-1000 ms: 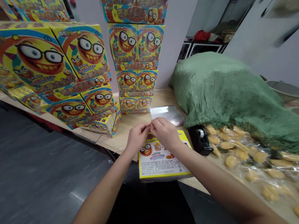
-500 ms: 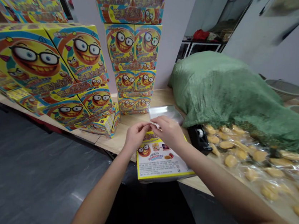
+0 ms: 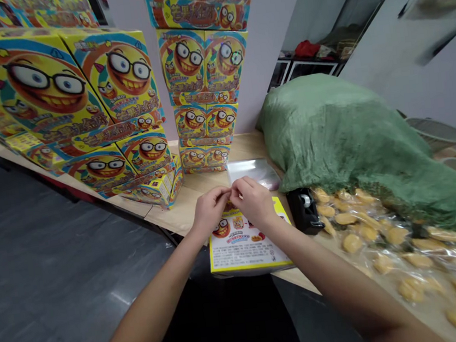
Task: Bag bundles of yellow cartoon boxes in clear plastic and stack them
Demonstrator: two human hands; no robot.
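Note:
My left hand (image 3: 210, 207) and my right hand (image 3: 255, 203) meet fingertip to fingertip over the far end of a yellow and white printed box (image 3: 243, 252). Both are closed in a pinch. Whatever lies between the fingertips is too small and too covered to make out. The box lies with its text side up at the table's front edge, partly hidden by my hands and right forearm. Just beyond my fingers is a stack of clear plastic film (image 3: 255, 172). A black tape dispenser (image 3: 304, 213) stands right of the box.
Tall stacks of cartoon-face boxes rise at the left (image 3: 49, 98) and straight ahead (image 3: 193, 123). A large green woven sack (image 3: 355, 129) covers the table's right side. Several clear-wrapped yellow pieces (image 3: 395, 235) spread in front of it. Dark floor (image 3: 70, 271) lies to the left.
My right hand has turned and drawn in slightly, its fingers now curled closer to the left fingertips. A whitish bit seen at the right fingers before is no longer visible.

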